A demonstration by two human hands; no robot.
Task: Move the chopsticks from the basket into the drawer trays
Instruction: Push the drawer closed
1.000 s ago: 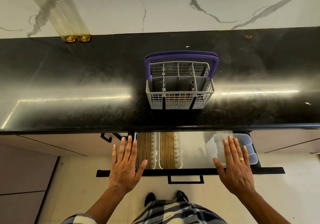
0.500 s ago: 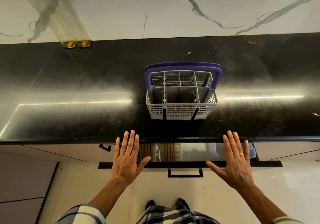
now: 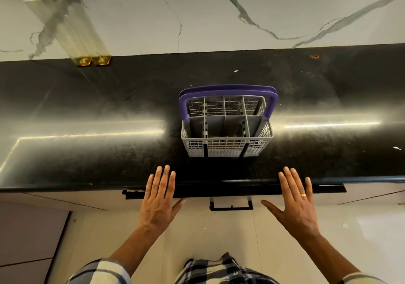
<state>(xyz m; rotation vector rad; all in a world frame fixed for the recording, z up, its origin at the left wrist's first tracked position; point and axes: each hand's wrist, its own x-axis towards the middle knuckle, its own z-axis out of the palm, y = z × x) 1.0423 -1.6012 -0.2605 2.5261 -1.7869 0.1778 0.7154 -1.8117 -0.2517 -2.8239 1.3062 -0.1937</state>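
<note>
**Drawer pushed shut, basket empty: the transfer appears complete**

Compared with a second ago, when the drawer stood open and showed two long trays filled with wooden chopsticks, the dark-fronted drawer (image 3: 258,189) now sits almost flush beneath the edge of the black speckled stone countertop (image 3: 87,152). Its trays and the chopsticks in them are no longer visible; they are judged to be inside the closed drawer. The grey plastic mesh cutlery basket with a purple handle (image 3: 226,145) stands upright on the countertop just behind the drawer, and its visible compartments hold no chopsticks. Judged from this, the task is at or very near its end.

The left hand (image 3: 158,204) and the right hand (image 3: 295,207), the latter bearing a ring, are both held palm-forward with fingers spread and thumbs angled inward, one to either side of the black bar drawer handle (image 3: 231,205). Neither grasps anything. The fingertips lie at the drawer front's upper edge; whether they touch it cannot be told.
</note>
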